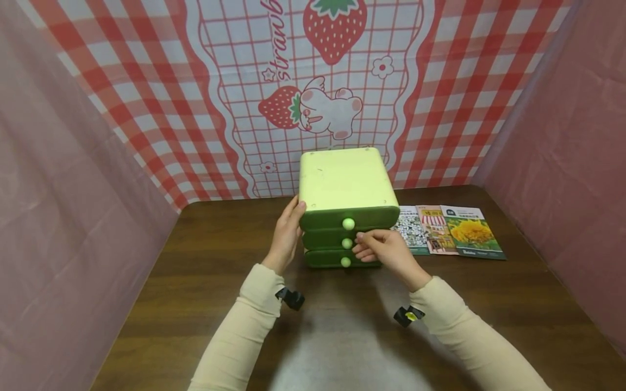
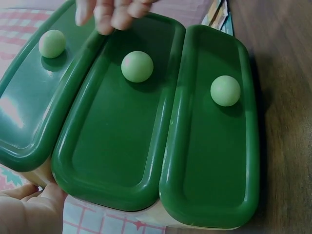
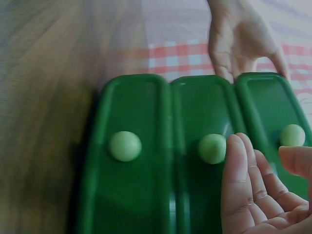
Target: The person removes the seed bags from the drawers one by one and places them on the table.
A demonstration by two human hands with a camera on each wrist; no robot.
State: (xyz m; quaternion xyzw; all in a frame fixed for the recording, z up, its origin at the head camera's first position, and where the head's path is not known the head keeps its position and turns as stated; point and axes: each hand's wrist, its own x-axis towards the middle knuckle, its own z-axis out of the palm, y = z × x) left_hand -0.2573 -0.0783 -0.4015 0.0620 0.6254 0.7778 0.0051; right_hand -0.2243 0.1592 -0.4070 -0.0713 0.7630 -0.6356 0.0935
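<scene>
A small chest of drawers (image 1: 348, 178) has a pale yellow-green top and three dark green drawer fronts, each with a round light green knob. My left hand (image 1: 286, 231) presses against its left side near the top, fingers extended. In the left wrist view, part of that left hand (image 2: 31, 212) touches the side behind the drawer fronts. My right hand (image 1: 383, 250) is in front of the middle drawer, fingers loosely bent beside the middle knob (image 1: 346, 243). In the right wrist view, its fingertips come close to that knob (image 3: 212, 148) without wrapping round it.
Several printed packets or cards, one with a yellow flower (image 1: 471, 232), lie on the brown wooden table (image 1: 210, 309) right of the chest. A strawberry-print checked cloth (image 1: 161, 103) hangs behind, with pink curtains (image 1: 562, 163) at both sides.
</scene>
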